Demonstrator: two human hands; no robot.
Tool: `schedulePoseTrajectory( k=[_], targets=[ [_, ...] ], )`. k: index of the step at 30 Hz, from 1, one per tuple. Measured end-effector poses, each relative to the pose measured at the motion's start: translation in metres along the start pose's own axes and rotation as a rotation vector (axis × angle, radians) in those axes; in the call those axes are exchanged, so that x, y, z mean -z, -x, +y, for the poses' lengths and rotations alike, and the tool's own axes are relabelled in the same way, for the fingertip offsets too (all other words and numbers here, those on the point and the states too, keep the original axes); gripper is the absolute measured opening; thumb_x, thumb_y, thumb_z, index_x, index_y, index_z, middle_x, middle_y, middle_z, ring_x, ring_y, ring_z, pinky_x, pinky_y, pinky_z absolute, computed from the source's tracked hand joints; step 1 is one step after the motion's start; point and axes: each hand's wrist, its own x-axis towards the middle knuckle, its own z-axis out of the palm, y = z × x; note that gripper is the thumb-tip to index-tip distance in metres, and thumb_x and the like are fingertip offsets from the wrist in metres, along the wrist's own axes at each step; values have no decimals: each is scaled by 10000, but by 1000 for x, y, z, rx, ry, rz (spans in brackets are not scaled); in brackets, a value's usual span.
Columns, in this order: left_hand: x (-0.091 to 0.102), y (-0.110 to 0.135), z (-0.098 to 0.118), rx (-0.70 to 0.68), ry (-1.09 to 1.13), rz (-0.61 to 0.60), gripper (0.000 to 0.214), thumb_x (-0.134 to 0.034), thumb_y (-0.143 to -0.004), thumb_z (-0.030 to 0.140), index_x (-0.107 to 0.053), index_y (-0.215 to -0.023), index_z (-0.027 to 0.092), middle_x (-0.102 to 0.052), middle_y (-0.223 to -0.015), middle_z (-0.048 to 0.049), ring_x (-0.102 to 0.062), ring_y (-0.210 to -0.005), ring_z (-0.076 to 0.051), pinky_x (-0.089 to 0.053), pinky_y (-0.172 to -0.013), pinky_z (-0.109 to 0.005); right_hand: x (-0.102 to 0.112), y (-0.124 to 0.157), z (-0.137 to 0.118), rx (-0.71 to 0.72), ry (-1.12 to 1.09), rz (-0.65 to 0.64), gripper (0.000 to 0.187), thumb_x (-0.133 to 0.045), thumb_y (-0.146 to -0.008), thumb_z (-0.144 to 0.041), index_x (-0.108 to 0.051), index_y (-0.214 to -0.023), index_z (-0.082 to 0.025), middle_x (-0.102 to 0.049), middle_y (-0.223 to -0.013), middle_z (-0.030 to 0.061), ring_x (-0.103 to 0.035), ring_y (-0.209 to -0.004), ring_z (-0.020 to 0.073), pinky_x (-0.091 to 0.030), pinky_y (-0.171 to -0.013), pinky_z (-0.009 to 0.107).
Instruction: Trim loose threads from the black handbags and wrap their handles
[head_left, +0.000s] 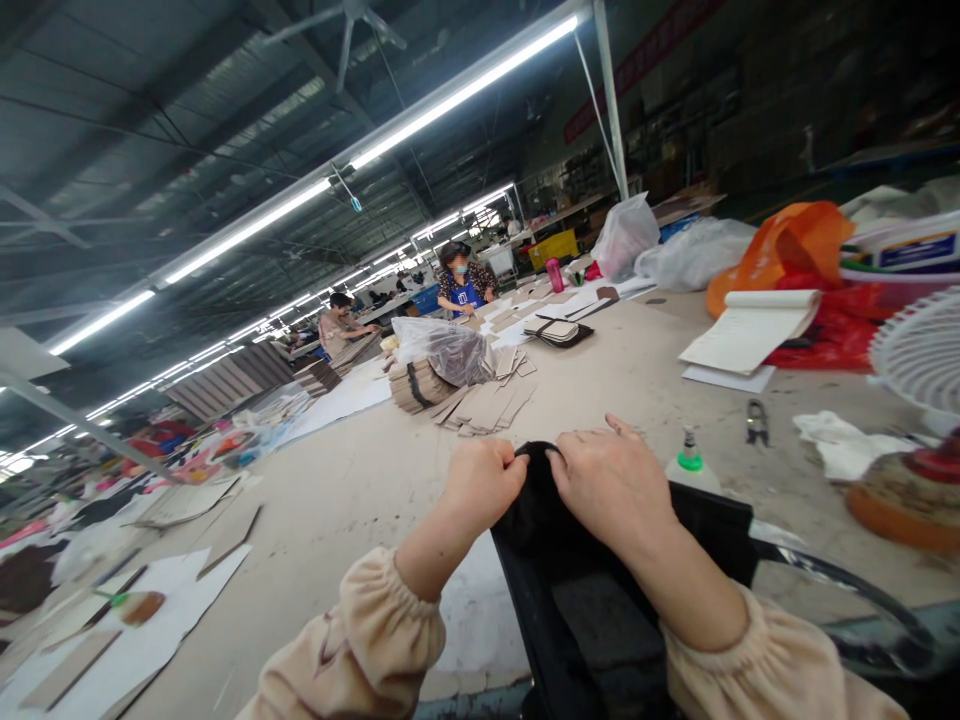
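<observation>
Here, a black bag point(570, 580) sits at the near edge of the table point(330, 500); the left hand point(487, 480) and right hand point(619, 485) have fingers clamped on its far end; beyond are a green-collared bottle point(691, 466), card pieces point(484, 406), then an aproned co-worker point(466, 292).

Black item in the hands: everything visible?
The black item looks bag-like, with a bunched, fabric-like far edge and straighter, stiffer-looking sides. The left hand and right hand grip that far edge. It sits at the near edge of the table, partly out of frame. A curved, glossy strap at right seems joined.
</observation>
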Motion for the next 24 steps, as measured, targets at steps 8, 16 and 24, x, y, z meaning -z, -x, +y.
schedulePoseTrajectory(
  k=[8,16,24],
  targets=[
    [-2,3,-1,-9,-12,12,349,-532,-762,330,-468,-461,164,-486,-477,15,-418,-495,-99,-252,-509,-238,0,2,-1,-16,4,0,234,-445,-858,-266,-612,-713,-191,-669,-714,52,-595,-717,197,-247,-964,416],
    [-4,3,-1,-62,171,39,288,-534,-754,234,-470,-481,167,-661,-729,-3,-568,-664,-110,-389,-628,-216,2,1,2,0,-8,-26,226,-447,-862,-258,-626,-734,-204,-671,-731,49,-592,-735,200,-212,-981,441],
    [-5,1,-4,-18,158,5,312,-545,-729,267,-431,-458,163,-517,-528,22,-478,-551,-97,-326,-547,-218,2,1,2,-4,-18,-26,216,-466,-854,-262,-627,-723,-201,-670,-723,42,-585,-733,192,-197,-995,441]
  ],
)
